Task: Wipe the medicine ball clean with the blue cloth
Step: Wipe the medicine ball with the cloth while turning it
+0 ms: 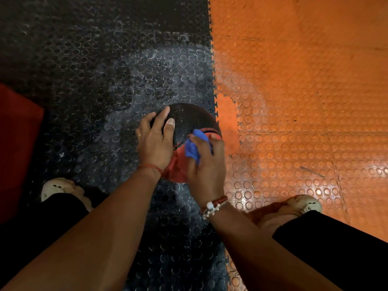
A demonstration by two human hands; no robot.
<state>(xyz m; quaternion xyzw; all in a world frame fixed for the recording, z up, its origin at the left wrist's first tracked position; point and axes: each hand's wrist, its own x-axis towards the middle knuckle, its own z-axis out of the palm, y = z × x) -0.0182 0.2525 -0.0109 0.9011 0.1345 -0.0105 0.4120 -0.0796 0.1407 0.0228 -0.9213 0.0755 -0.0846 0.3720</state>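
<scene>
Mid-wipe: the spread left hand [154,141] steadies the black-and-red rubber medicine ball [189,120] on the black studded mat [94,91] at 9 o'clock, while the right hand [206,166] pinches the crumpled blue cloth [193,149] at 4 o'clock; turning the ball likely follows.

Pebbled rubbery medicine ball [189,118], soft blue cloth [194,147]; glossy studded floor mats [294,101]

You have one view, worn on your head: it looks steeply down and forward from close above. The medicine ball [189,118] sits mid-frame, black mat [94,59] far left, orange mat [304,80] far right, left shoe [56,186] and right shoe [304,203] near you.
</scene>
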